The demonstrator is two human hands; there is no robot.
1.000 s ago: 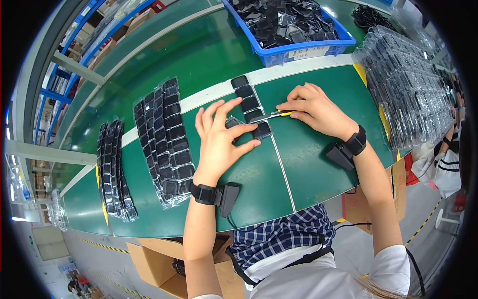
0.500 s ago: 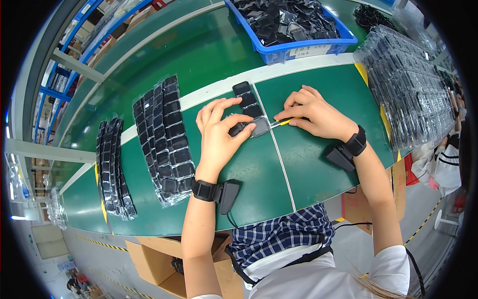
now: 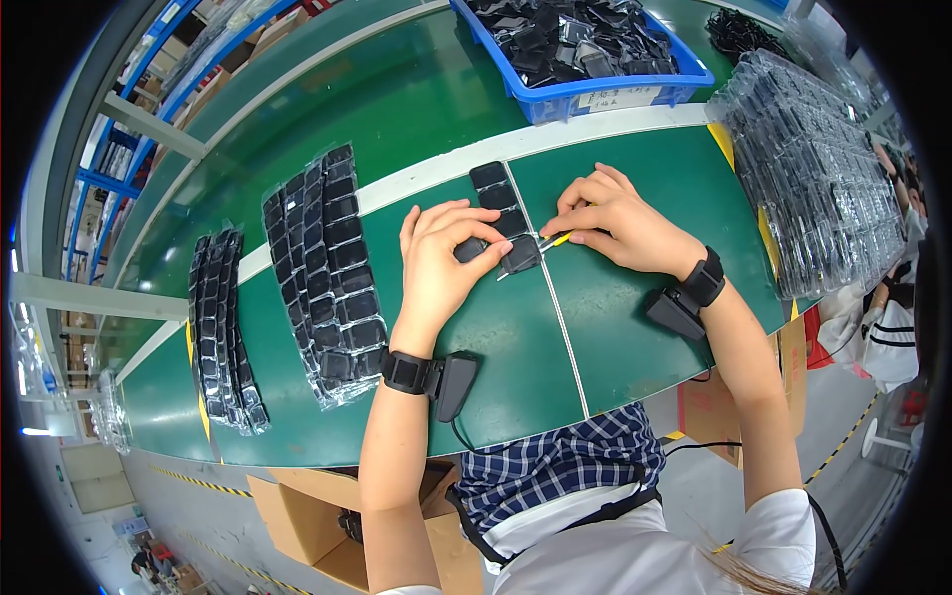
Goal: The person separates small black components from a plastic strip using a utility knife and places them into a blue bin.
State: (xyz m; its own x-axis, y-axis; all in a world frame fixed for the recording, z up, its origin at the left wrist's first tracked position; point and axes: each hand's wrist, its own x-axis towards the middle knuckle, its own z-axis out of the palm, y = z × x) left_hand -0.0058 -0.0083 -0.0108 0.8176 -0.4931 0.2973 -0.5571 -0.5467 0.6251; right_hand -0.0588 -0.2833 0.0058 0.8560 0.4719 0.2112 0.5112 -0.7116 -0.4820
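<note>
Work table (image 3: 516,367): smooth green top, white edging along the far side, pale seam (image 3: 562,337) running across between the hands.
Shelving (image 3: 106,185): blue metal, loaded, at the room's left.
Tray stack (image 3: 803,169): clear moulded plastic, glossy and ribbed, at the table's right end.
Blue bin (image 3: 555,104): plastic, labelled, heaped with flat black pieces, beyond the table's white edge.
Carton (image 3: 288,516): brown cardboard, flaps open, below the table's near edge.
Wide bundle (image 3: 327,278): strips of black rounded squares in shiny clear film, to the left of the left hand.
Narrow bundle (image 3: 220,332): similar strips, farther left.
Left hand (image 3: 443,260): forearm nearly vertical, fingers arched over the table, thumb and forefinger pinching a square piece; wrist in a black strap.
Right hand (image 3: 615,223): forearm slanting inward, fingers curled, thumb and fingertips gripping a slim tool; wrist likewise strapped.
Short row (image 3: 499,198): black rounded squares end to end, leading away from the left fingertips, just left of the seam.
Square piece: dark, flat, at the row's near end (image 3: 521,255), beside the seam.
Slim tool: part yellow (image 3: 557,239), pointed toward the square piece; whether its tip touches cannot be told.
</note>
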